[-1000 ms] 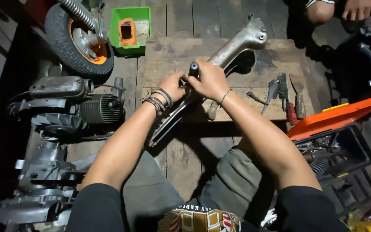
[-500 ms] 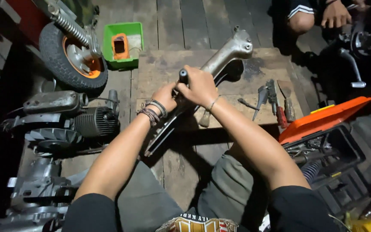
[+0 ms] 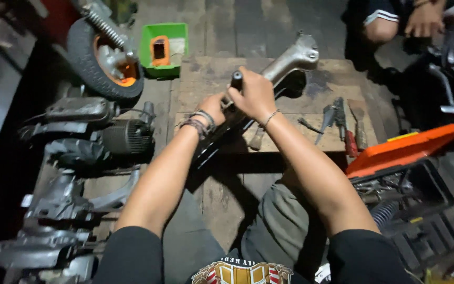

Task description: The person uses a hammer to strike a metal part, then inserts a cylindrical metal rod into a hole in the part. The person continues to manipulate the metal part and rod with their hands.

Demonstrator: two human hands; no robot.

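A long grey metal handlebar part (image 3: pixel 290 60) lies diagonally on a low wooden board (image 3: pixel 206 73). My right hand (image 3: pixel 256 94) is closed around a black-handled tool (image 3: pixel 236 80) held upright over the middle of the part. My left hand (image 3: pixel 212 108), with bracelets on the wrist, grips the part just below and left of the right hand. The lower dark end of the part runs down-left under my left forearm.
Loose hand tools (image 3: pixel 337 123) lie on the board's right side. An open toolbox with an orange lid (image 3: pixel 405 150) stands at right. A small wheel (image 3: pixel 106 58), a green tray (image 3: pixel 164 47) and engine parts (image 3: pixel 90 137) sit at left. Another person's hand (image 3: pixel 421 18) is top right.
The view has drifted, so the board and parts sit slightly lower and to the right. Both hands keep their grip; the tool stays upright over the part.
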